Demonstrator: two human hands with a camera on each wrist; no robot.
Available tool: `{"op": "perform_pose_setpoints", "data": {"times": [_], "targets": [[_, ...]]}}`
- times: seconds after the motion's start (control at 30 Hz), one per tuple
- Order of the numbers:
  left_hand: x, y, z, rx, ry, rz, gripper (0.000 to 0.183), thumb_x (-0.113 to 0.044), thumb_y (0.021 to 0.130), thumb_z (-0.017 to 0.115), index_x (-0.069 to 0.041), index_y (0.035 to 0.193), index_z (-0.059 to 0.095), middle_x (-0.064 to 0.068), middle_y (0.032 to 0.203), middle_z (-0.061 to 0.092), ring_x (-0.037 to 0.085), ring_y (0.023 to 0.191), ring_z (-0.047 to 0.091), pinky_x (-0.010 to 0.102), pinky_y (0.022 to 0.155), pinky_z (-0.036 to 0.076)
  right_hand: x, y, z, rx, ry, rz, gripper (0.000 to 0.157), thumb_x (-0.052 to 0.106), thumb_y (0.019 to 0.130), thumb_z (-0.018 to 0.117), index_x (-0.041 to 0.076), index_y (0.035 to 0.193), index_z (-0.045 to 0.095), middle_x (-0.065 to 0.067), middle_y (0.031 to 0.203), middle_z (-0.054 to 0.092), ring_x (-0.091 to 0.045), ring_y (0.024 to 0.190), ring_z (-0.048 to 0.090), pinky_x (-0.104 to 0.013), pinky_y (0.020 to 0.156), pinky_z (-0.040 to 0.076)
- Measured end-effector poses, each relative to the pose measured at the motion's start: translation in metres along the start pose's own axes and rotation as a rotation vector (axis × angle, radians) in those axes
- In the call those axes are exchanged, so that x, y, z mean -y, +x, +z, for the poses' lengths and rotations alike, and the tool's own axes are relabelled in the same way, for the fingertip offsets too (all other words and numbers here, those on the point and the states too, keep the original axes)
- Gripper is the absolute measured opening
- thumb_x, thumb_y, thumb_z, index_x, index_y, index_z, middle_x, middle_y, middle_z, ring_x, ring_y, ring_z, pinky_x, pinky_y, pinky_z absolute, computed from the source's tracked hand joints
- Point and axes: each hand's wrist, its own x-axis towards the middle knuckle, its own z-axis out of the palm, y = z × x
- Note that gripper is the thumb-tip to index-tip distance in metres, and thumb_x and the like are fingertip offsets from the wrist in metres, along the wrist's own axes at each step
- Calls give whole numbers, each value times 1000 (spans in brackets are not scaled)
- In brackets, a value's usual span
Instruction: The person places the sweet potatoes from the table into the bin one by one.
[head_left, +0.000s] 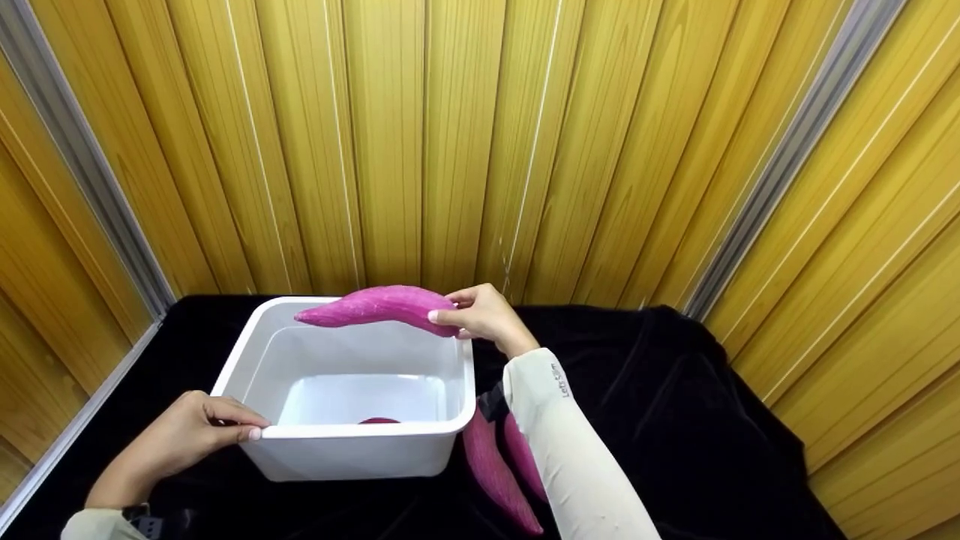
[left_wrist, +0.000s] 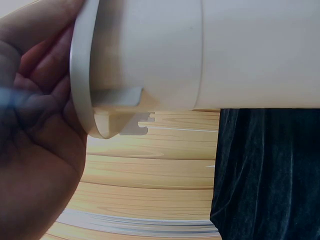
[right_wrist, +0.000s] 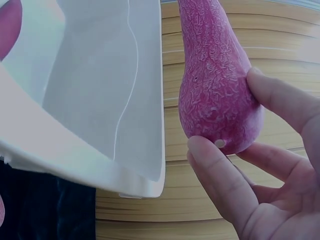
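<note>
Tuber (head_left: 375, 306), purple and gently curved, held aloft across the far part of a white bin (head_left: 352, 457), towards 12 to 1 o'clock from the bin's centre in the head view; its narrow tip points to 9 o'clock. The right hand (head_left: 491, 319), at about 2 o'clock, pinches the blunt end between thumb and fingers; in the right wrist view a gap separates this end from the bin's edge. The left hand (head_left: 199, 424), well apart from the right, grips the near rim at about 8 o'clock, thumb along the outer side. Inside the bin, towards 5 o'clock, a dark reddish piece (head_left: 379, 421) shows over the near wall, mostly hidden. Outside, at about 4 o'clock, two further tubers (head_left: 495, 472) lie side by side on black cloth (head_left: 637, 420), one partly covered by the pale right sleeve (head_left: 589, 450). Yellow wood-grain panelling (head_left: 465, 150) rises beyond at 12 o'clock.
</note>
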Motion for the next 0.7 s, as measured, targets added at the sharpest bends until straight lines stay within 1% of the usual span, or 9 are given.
{"op": "perform_pose_setpoints", "data": {"times": [0.2,0.5,0.7], "targets": [[-5,1,2,-16,17,20,8,-8,77,78,-10,84,79,-4,82,75,-8,80,60,9,70,46,0,3,0,1,-7,4,50,21,78,81,2,121,65,-16,111,68,-18,84,69,-32,74,58],[-6,1,4,-11,-1,26,9,-6,77,77,-9,85,79,-5,83,75,-8,80,60,10,69,47,0,4,2,-3,-24,-10,50,21,78,81,1,121,65,-17,112,68,-18,84,69,-29,71,58],[-7,1,4,-17,19,30,8,-7,77,78,-11,84,79,-5,82,75,-8,80,60,9,70,45,-1,5,2,-5,-32,-3,51,23,78,81,2,122,64,-16,111,68,-18,83,69,-29,71,58]]}}
